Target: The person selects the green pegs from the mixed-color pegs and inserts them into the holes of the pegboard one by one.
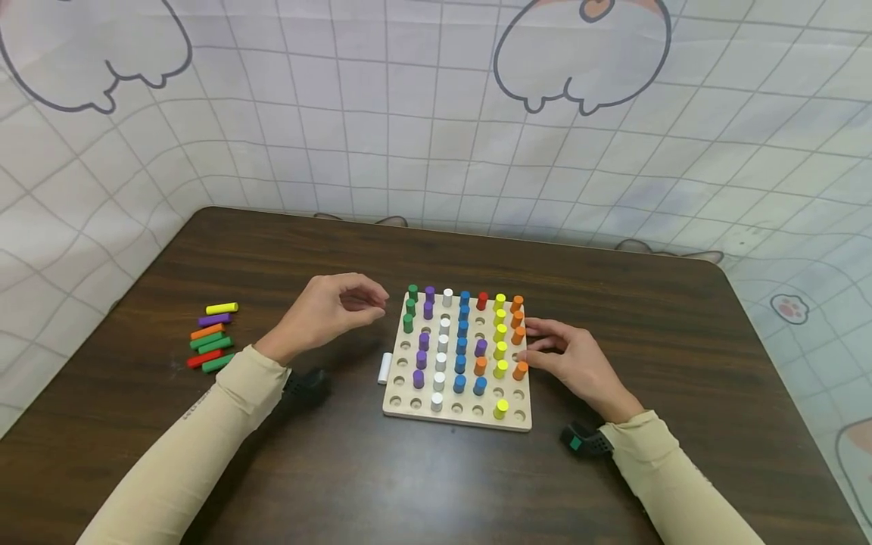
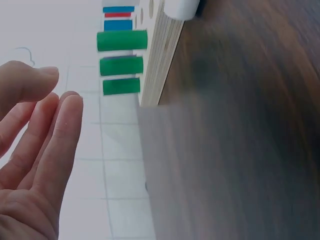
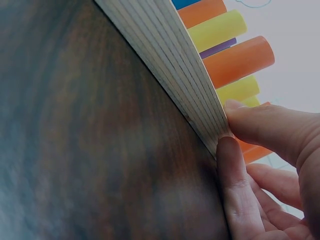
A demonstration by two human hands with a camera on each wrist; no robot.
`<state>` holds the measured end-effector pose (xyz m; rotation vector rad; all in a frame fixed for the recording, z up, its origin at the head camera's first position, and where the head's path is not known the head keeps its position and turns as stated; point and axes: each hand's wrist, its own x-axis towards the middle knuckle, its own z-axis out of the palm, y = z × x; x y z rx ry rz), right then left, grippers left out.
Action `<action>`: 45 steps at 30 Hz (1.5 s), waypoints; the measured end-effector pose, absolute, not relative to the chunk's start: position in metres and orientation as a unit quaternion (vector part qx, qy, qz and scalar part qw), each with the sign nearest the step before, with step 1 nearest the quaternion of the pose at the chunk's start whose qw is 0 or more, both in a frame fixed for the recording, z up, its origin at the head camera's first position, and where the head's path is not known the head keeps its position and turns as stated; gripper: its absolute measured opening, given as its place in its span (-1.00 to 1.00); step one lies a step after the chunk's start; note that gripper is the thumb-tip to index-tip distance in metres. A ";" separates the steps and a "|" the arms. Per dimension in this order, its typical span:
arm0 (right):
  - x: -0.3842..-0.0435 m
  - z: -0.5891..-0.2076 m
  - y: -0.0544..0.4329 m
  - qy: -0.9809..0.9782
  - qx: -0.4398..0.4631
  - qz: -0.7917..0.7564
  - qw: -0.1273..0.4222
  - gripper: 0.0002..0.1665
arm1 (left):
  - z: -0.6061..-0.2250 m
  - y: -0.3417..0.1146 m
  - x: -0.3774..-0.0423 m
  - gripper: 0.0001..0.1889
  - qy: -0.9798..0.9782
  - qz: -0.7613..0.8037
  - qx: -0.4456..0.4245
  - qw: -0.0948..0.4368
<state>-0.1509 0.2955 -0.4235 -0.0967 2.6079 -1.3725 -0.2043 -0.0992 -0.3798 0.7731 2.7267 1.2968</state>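
Observation:
A square wooden pegboard (image 1: 470, 418) carries columns of upright coloured pegs: green, purple, white, blue, yellow and orange, with a red peg (image 1: 482, 301) at the far edge. My left hand (image 1: 341, 303) hovers just left of the board's far left corner, near the green pegs (image 2: 121, 66). Its fingers are gently bent, thumb and fingertips apart, with nothing between them. On the board's right edge my right hand (image 1: 579, 367) grips the wood, thumb on the upper edge beside the orange pegs (image 3: 240, 61) and a finger against the side.
Loose pegs lie in a rough column at the table's left: yellow (image 1: 222, 309), purple (image 1: 215, 320), orange (image 1: 207, 331), several green and a red (image 1: 204, 359). A white peg (image 1: 384, 369) lies along the board's left side. A patterned cloth (image 1: 422, 113) hangs behind the dark table (image 1: 327, 469).

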 end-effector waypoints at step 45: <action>-0.152 -0.423 0.295 0.885 -0.020 -0.453 0.106 -0.16 | -0.388 -0.204 -0.189 -0.71 0.901 0.398 0.165 0.047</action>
